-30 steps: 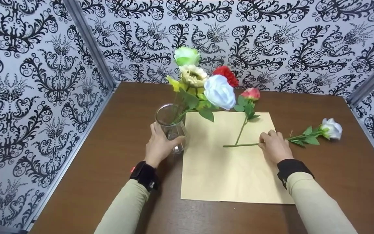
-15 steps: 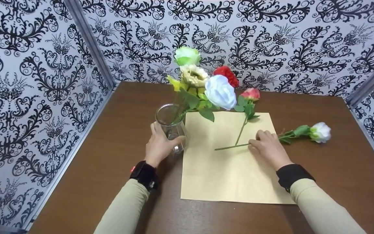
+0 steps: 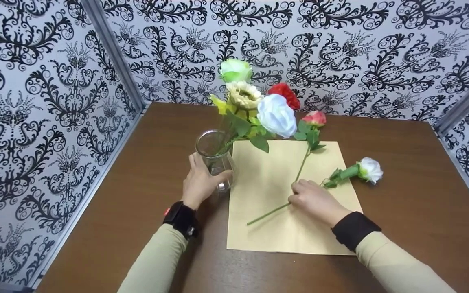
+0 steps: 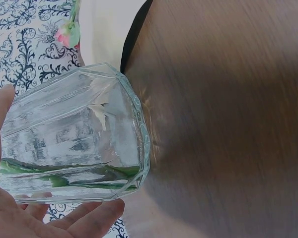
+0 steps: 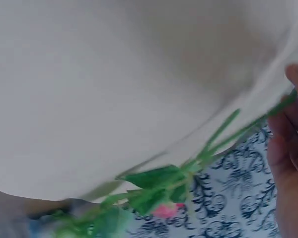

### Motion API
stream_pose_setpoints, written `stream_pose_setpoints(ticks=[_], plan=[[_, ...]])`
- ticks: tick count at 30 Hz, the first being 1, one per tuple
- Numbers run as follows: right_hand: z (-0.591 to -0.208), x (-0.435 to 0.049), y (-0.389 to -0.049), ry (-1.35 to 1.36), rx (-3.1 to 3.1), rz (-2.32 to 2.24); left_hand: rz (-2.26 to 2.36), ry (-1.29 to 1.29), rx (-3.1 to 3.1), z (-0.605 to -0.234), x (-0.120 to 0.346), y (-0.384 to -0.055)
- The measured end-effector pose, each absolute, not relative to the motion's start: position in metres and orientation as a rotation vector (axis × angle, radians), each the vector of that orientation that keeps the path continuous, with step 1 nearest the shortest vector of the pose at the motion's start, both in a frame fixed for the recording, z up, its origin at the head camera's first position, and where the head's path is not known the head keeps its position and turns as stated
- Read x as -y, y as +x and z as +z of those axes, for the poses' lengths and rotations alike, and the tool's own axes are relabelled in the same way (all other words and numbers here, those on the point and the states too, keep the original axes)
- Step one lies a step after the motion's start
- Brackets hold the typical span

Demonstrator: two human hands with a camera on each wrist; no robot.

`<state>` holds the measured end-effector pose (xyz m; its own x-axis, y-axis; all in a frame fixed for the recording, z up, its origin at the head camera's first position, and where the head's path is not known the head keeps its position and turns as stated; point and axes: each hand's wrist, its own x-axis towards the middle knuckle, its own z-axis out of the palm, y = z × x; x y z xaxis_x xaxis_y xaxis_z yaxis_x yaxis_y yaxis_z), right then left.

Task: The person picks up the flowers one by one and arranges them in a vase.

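Observation:
My left hand point(image 3: 202, 181) grips the side of a clear glass vase point(image 3: 218, 165), thumb and fingers around it. In the left wrist view the faceted vase point(image 4: 69, 129) shows green stems inside. Several artificial flowers lean right out of it: a pale green rose point(image 3: 235, 70), a cream daisy-like flower point(image 3: 243, 95), a light blue rose point(image 3: 276, 115) and a red bloom point(image 3: 284, 93). Over the paper, my right hand point(image 3: 316, 201) pinches the stem point(image 3: 267, 214) of a white artificial flower point(image 3: 370, 170), whose head points right. The right wrist view shows this stem point(image 5: 283, 104) between thumb and fingers.
A sheet of tan paper point(image 3: 275, 238) lies on the brown table point(image 3: 136, 228). Along its far part lies a pink rose point(image 3: 314, 118), its stem reaching down to my right hand. Patterned walls point(image 3: 259, 44) stand behind and to the left.
My right hand has moved left and toward me with the white flower, bringing its head in from the right and swinging the stem end nearer. My left hand and the vase stay put.

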<state>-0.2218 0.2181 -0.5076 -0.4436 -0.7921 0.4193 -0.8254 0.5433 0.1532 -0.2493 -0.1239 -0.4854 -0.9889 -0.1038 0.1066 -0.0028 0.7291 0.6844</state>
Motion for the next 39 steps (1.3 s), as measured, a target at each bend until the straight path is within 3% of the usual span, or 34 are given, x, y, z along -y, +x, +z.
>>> stream_pose_setpoints(ticks=[7,14,26,39], plan=[[-0.505,-0.213,-0.211,1.411,2.418,0.174,-1.102,0.085,2.794,-0.486,0.124,-0.25],[-0.505,-0.214,-0.207,1.333,2.541,0.307,-1.103,0.084,2.803,-0.486,0.124,-0.249],[-0.49,-0.229,-0.214,0.433,2.895,0.509,-1.087,0.079,2.799,-0.486,0.124,-0.25],[-0.493,-0.253,-0.223,-0.026,3.21,0.538,-1.093,0.085,2.794,-0.487,0.123,-0.251]])
